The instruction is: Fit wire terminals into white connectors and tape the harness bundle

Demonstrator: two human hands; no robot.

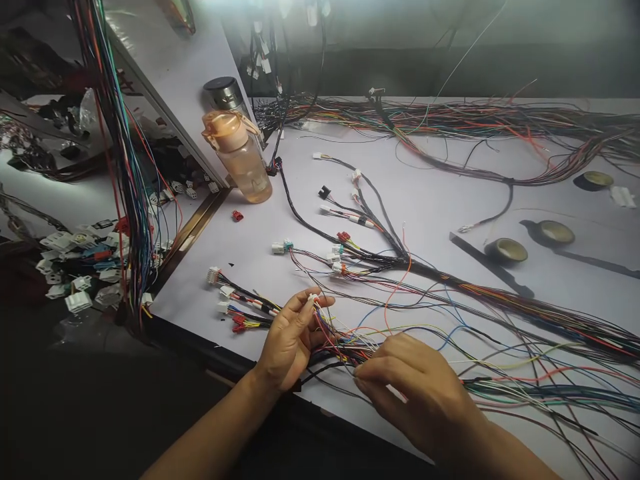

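Between the thumb and fingers of my left hand [290, 340] is a small white connector [314, 299] with several thin coloured wires running out of it. My right hand [415, 383] is to its right, over the loose wires [367, 343], with thumb and index finger pinched together; a thin wire seems to be at the fingertips, partly hidden. Left of my left hand lie harness branches ending in a white connector [213, 275] and a red connector [239, 324]. Behind my hands the black-taped harness trunk [425, 269] runs to the right.
A water bottle [243, 163] with an orange lid stands at the back left, a dark-lidded bottle [223, 93] behind it. Wire bundles [340, 117] stretch along the back. Round holders [507, 251] are at the right. Connectors [80, 267] pile up beyond the table's left edge.
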